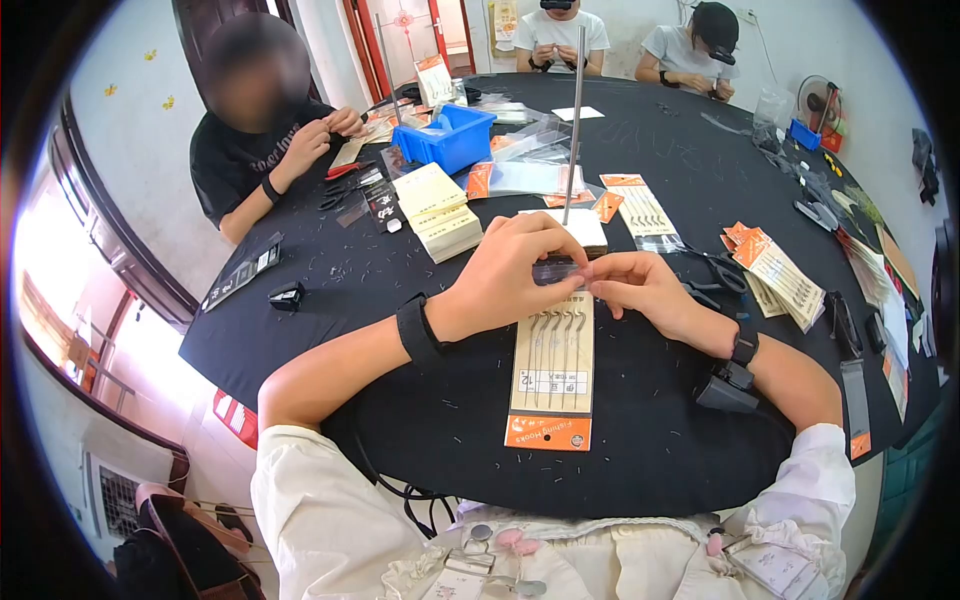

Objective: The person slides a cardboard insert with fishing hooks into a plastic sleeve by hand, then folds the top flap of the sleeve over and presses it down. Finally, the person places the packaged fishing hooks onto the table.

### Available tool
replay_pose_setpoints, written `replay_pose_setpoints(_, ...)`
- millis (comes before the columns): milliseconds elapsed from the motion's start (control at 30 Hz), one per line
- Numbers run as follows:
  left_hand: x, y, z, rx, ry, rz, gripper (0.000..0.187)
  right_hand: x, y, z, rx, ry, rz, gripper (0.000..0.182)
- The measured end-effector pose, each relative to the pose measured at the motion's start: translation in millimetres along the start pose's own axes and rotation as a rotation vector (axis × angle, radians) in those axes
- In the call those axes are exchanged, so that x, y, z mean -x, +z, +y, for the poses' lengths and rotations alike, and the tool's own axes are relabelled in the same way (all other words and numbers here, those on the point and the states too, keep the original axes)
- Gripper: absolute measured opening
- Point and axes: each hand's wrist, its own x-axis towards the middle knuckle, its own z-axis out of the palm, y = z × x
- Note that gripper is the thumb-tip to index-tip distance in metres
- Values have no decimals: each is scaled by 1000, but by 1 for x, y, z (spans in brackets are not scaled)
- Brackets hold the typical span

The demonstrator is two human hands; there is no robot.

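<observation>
On the black table in front of me lies a card of fishing hooks [550,390], its orange end toward me and several hooks in a row. My left hand [515,262] is bent over the card's far end, thumb and forefinger pinched on a bit of clear plastic sleeve [556,272]. Meeting it from the right, my right hand [640,290] pinches at the same plastic. The fingertips of both hands nearly touch, and they partly hide what is between them. Just beyond the hands is a stack of pale cards [590,238] with an upright metal rod [577,130] beside it.
Left of centre stand card stacks [437,222] and a blue bin [445,140]. More hook cards [780,275] and black scissors [722,270] lie to the right. A black clip-like object [287,296] sits at left. Several people work around the table, one person [260,150] at left.
</observation>
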Motion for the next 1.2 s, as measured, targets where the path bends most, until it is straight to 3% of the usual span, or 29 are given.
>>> replay_pose_setpoints(1000, -1, 4, -4, -22, 33, 19, 11, -1, 1, 3, 69, 7, -40, 25)
replay_pose_setpoints(1200, -3, 1, -11, 92, -52, -50, 11, -3, -1, 5, 100, 7, -54, 24)
